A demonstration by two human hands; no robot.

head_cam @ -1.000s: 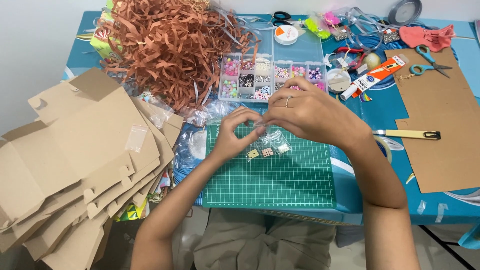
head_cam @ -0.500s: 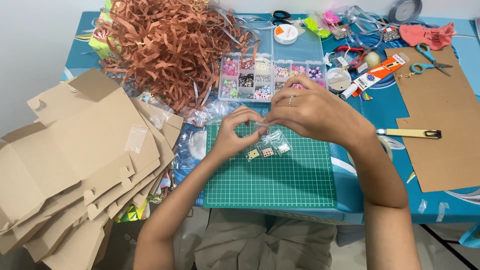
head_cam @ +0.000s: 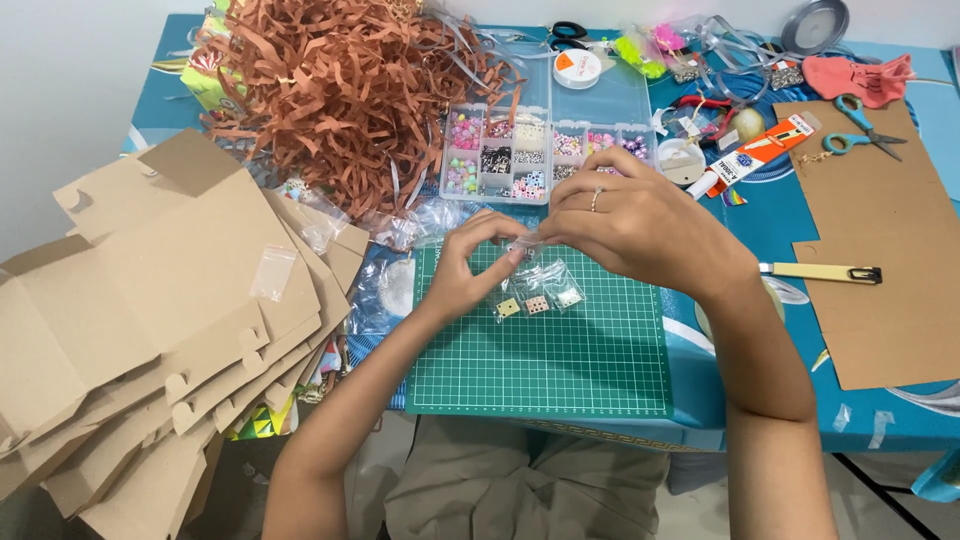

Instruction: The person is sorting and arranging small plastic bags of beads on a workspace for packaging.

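**Both hands pinch a small clear bag above the green mat**

The left hand (head_cam: pixel 462 268) is curled, its thumb and forefinger closed on one edge of a small clear bag (head_cam: pixel 522 247). The right hand (head_cam: pixel 640 228), with a ring on one finger, meets it from the other side and pinches the same bag with its fingertips, so the bag sits between the two hands, held just above the green cutting mat (head_cam: pixel 560 360).

Directly below the hands, three more little clear bags (head_cam: pixel 538 298) with small square pieces in them lie on the mat. Just beyond the hands stands a clear bead box (head_cam: pixel 545 150) with many compartments of coloured beads, and behind it a white spool (head_cam: pixel 578 68). Up and to the left of the left hand is a large heap of brown paper shreds (head_cam: pixel 345 90); further left and nearer the body lies a stack of flat cardboard boxes (head_cam: pixel 150 310). To the right of the right hand a yellow craft knife (head_cam: pixel 822 272) lies at the edge of a brown cardboard sheet (head_cam: pixel 885 240), with blue-handled scissors (head_cam: pixel 860 125) and a glue tube (head_cam: pixel 755 152) further out.
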